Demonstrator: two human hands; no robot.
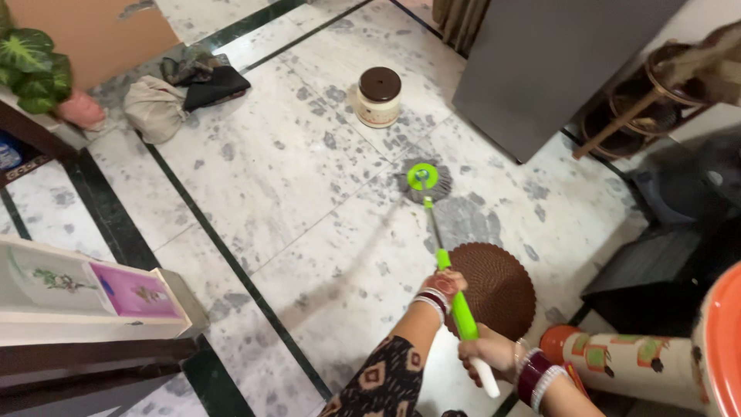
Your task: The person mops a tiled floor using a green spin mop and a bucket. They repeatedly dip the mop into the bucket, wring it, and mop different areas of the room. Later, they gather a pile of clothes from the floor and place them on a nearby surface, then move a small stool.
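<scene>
A spin mop with a green and white handle [463,313] reaches across the marble floor; its round grey head with a green hub [424,180] rests flat on the tiles. My left hand [443,283] grips the handle higher up, bangles on the wrist. My right hand [488,351] grips the handle near its white end, also wearing bangles. A round brown woven mat [498,286] lies just behind the handle.
A cream jar with a brown lid [378,96] stands beyond the mop head. Grey cabinet [540,69] at back right, cloth bags [158,108] at back left, a potted plant [35,69], a low shelf [85,293] at left, dark steps [656,270] at right.
</scene>
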